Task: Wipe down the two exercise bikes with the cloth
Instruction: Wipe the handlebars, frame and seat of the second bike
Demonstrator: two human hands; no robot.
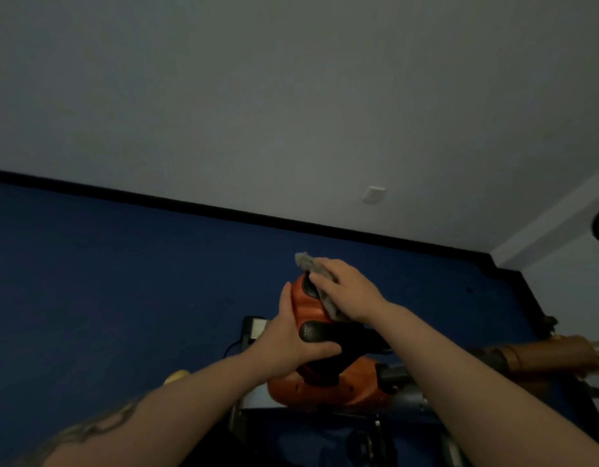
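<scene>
Head view is showing the cloth (320, 284), a grey rag, lying under the right hand (347, 291) on top of the exercise bike (325, 382), against its orange and black upper housing. The right hand's fingers (320, 281) are lying fairly flat over the cloth, pressing it down rather than gripping it; one corner is sticking out just beyond the fingertips. The left hand (293, 342) is wrapping around the near side of the housing, thumb curled over a black pad, bracing it. The cloth is judged light, soft and prone to bunching, so a flat palm over its middle is holding it best. The bike housing is judged rigid, smooth and curved, likely slippery under the cloth; steadying it at the housing edge looks sound. A second bike cannot be made out. Lighting is dim.
</scene>
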